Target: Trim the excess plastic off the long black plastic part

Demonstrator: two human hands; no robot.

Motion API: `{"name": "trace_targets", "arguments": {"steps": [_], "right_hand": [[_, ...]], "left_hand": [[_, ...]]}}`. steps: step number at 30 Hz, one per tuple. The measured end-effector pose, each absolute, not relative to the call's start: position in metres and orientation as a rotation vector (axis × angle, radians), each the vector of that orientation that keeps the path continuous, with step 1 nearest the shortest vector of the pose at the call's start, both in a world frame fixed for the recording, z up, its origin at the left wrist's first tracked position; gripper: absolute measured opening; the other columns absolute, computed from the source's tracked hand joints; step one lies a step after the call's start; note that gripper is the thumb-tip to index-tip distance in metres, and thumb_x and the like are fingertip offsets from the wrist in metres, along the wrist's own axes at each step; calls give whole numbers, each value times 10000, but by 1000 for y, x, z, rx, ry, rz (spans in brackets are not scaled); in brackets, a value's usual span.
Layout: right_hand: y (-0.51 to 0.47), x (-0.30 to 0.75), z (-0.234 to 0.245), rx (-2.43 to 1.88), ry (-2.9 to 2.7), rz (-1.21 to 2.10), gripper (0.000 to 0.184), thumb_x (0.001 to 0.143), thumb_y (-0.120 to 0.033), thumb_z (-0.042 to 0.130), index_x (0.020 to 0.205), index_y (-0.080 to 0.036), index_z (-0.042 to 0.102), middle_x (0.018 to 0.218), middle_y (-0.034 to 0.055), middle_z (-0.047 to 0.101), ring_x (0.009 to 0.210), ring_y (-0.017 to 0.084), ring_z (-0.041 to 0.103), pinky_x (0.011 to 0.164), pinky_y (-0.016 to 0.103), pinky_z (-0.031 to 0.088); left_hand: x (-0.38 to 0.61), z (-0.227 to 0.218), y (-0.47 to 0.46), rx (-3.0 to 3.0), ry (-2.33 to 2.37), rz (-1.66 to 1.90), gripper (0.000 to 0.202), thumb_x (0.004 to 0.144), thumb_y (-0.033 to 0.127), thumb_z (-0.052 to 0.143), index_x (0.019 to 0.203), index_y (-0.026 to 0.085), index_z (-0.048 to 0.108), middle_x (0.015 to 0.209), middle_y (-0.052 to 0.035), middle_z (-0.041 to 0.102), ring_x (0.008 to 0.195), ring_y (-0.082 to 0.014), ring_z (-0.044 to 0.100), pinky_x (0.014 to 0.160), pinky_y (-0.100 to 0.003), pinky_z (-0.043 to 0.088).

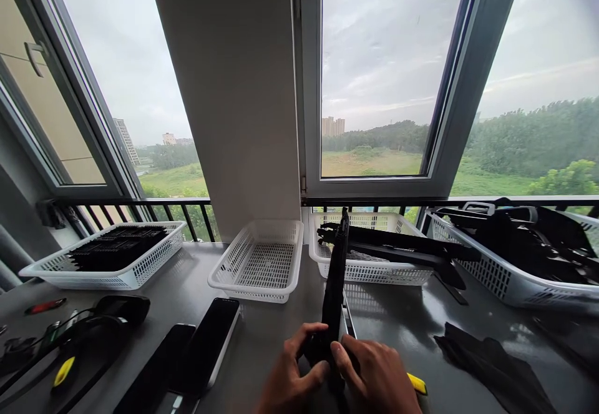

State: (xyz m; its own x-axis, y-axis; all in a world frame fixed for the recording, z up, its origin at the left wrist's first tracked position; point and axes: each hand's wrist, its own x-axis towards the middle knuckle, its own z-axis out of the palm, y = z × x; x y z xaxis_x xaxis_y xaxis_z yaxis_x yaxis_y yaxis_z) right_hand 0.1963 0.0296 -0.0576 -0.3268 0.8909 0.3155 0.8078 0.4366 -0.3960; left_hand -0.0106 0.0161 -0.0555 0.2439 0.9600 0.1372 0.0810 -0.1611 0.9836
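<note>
Both hands grip a long, narrow black part (334,276) that points away from me over the table. My left hand (294,367) pinches its near end from the left, thumb and forefinger on it. From the other side my right hand (372,370) presses its thumb against the same end. Fingers hide much of that near end. Along the part's right side shows a thin silvery strip (349,317); I cannot tell whether it is attached. Something yellow (417,384) peeks out beside my right hand, mostly covered.
Four white baskets line the window side: one with black pieces (119,248), a bare basket (255,289), one with long black parts (397,239) across it, and a heaped one (496,280). Two phones (213,339), cabled tools (100,320) and black cloth-like material (491,364) lie nearer.
</note>
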Motion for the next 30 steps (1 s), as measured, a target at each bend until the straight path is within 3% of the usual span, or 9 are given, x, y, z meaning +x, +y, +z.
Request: {"name": "trace_targets", "arguments": {"steps": [2,5,9,12,16,19,23,27,30], "right_hand": [[28,195,-55,-1447,-2122,281,464,1125,-551,422,838,-271,655,668,-11,737,648,229,749,627,310,350],[25,195,-47,-1452,-1985,435,408,1061,-620,505,1186,-275,683,665,-35,705,622,230,719,647,314,432],[26,199,-28,-1371,-1900,742,580,1018,-589,551,1524,-306,564,907,9,810,847,268,785,791,369,537],[30,205,-15,-1222,-1813,1107,585,977,-617,588,1445,-270,640,1101,70,818,959,282,774,797,369,564],[38,214,-15,-1126,-1648,1455,594,888,-682,697,1267,-225,701,979,63,772,793,242,711,601,305,510],[44,216,-27,-1120,-1620,1415,476,858,-646,752,1057,-214,730,977,60,750,866,244,704,703,314,542],[45,211,-33,-1101,-1698,1313,370,847,-553,765,951,-202,710,965,48,739,954,256,687,840,335,539],[40,206,-30,-1076,-1756,1311,358,886,-545,718,1008,-207,716,974,33,737,951,247,680,831,321,522],[38,204,-30,-1084,-1771,1296,354,886,-542,707,1001,-208,723,969,31,743,948,248,682,829,321,520]], "left_hand": [[-9,-57,15,1478,1010,1115,459,856,239,763,1305,238,673,1219,-82,777,1164,-297,710,1059,-394,530],[-7,-61,14,1457,979,1161,392,877,387,806,1212,234,673,1096,-58,765,1043,-273,703,962,-367,536],[-3,-57,11,1484,940,1132,583,853,675,801,1199,214,720,1121,-92,782,1084,-321,707,999,-407,534],[1,-49,5,1510,929,1134,712,889,722,746,1374,211,635,1294,-141,765,1220,-356,692,1085,-445,507],[-15,-32,-6,1630,984,1043,837,922,587,772,1585,224,411,1499,-188,685,1384,-359,634,1195,-506,450],[-59,-10,-9,1882,1457,941,633,948,433,748,1529,265,563,1602,-152,616,1498,-367,541,1259,-539,396],[-126,12,-2,1740,2525,579,572,957,314,631,1464,51,615,1620,-277,564,1577,-457,429,1294,-598,314],[-142,13,4,1671,2577,462,493,994,350,575,1369,43,668,1472,-297,683,1302,-466,695,1055,-536,539],[-131,8,5,1668,2579,477,378,976,280,554,1250,70,710,1298,-271,763,1183,-442,747,995,-495,545]]}}
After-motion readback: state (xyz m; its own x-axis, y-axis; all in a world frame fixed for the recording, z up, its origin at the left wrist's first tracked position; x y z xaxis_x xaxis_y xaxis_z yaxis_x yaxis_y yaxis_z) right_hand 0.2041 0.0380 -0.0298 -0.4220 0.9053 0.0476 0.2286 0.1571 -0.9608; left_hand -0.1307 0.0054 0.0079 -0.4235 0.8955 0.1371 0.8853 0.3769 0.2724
